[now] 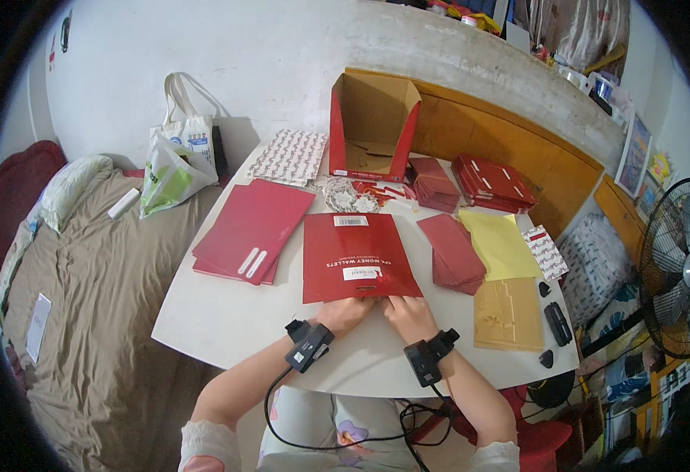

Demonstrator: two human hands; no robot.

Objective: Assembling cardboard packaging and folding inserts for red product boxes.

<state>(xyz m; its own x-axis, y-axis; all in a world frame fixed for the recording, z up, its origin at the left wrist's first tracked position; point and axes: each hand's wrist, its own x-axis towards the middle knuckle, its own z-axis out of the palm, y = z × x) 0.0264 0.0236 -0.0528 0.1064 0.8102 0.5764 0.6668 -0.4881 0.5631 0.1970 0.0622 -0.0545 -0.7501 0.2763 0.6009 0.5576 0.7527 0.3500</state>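
A flat red cardboard wallet pack (pixel 337 256) lies at the middle of the table, its white print upside down to me, with two white labels and a hang slot at its near edge. My left hand (pixel 343 316) is closed at that near edge, its fingertips tucked out of sight beneath. Right beside it, my right hand (pixel 409 316) grips the same edge with curled fingers, partly hidden by the card. Left of the pack is a stack of larger red card sheets (pixel 254 224); to its right, a fanned pile of small dark red envelopes (pixel 451 256).
At the back of the white table (pixel 211 322) stands an open red box (pixel 372 130), near patterned sheets (pixel 290 156) and red packs (pixel 493 182). Yellow paper (pixel 502 242) and a tan sheet (pixel 506 315) lie right. A fan (pixel 687 269) is far right, a bed (pixel 93 291) left.
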